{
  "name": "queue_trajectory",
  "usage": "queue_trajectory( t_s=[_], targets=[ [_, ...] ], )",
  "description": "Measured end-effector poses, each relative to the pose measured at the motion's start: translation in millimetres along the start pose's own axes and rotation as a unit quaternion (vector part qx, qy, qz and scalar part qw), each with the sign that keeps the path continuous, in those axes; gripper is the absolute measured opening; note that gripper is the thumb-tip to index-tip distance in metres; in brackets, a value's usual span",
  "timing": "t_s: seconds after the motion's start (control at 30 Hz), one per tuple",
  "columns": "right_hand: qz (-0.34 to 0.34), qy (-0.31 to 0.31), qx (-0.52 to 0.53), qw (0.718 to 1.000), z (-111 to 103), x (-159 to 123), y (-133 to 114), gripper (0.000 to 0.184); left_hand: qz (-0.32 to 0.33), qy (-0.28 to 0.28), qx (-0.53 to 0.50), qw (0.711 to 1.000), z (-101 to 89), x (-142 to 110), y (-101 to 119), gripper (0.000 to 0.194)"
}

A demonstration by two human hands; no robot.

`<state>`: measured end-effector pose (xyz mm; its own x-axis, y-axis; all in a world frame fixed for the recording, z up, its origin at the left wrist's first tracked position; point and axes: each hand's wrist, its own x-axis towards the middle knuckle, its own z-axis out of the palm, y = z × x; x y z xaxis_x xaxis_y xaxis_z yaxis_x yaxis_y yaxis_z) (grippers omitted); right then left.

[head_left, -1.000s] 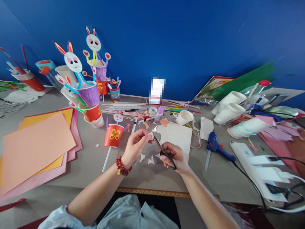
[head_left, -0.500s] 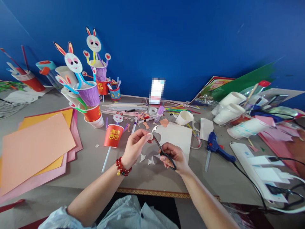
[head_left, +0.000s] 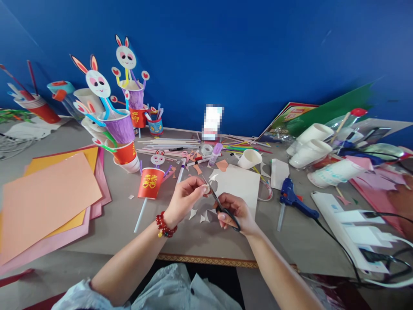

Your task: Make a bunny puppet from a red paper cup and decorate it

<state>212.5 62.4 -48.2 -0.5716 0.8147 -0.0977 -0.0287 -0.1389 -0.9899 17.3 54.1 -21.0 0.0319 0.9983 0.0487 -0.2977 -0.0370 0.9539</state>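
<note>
Red cup (head_left: 149, 184) is sitting left, pale straw below. Left hand (head_left: 186, 197) is pinching a small white paper piece (head_left: 207, 188) above the table (head_left: 200, 239). Scissors (head_left: 215, 198) are angling close beside it; contact unclear. Slack pinch could be letting paper twist, spoiling the edge; blades could be nicking fingers. Right hand (head_left: 238, 212) is gripping the handles. Glue gun (head_left: 298, 203) is lying rightward.
</note>
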Motion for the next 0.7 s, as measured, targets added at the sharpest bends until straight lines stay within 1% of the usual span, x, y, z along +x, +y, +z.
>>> queue_trajectory(
  t_s=[0.13, 0.37, 0.7],
  targets=[
    [0.006, -0.007, 0.003, 1.000, -0.4, -0.5, -3.1, 0.043, 0.009, -0.016, 0.019, 1.000, -1.8, 0.4, 0.0, 0.026],
    [0.009, -0.026, 0.022, 0.999, -1.6, -0.9, -5.2, 0.047, 0.010, -0.044, 0.022, 0.999, -3.6, 0.1, 1.2, 0.022],
    [0.000, -0.017, 0.009, 1.000, -4.3, 0.3, -1.5, 0.042, 0.011, -0.043, 0.022, 0.999, -4.8, 0.5, 0.1, 0.024]
  ],
)
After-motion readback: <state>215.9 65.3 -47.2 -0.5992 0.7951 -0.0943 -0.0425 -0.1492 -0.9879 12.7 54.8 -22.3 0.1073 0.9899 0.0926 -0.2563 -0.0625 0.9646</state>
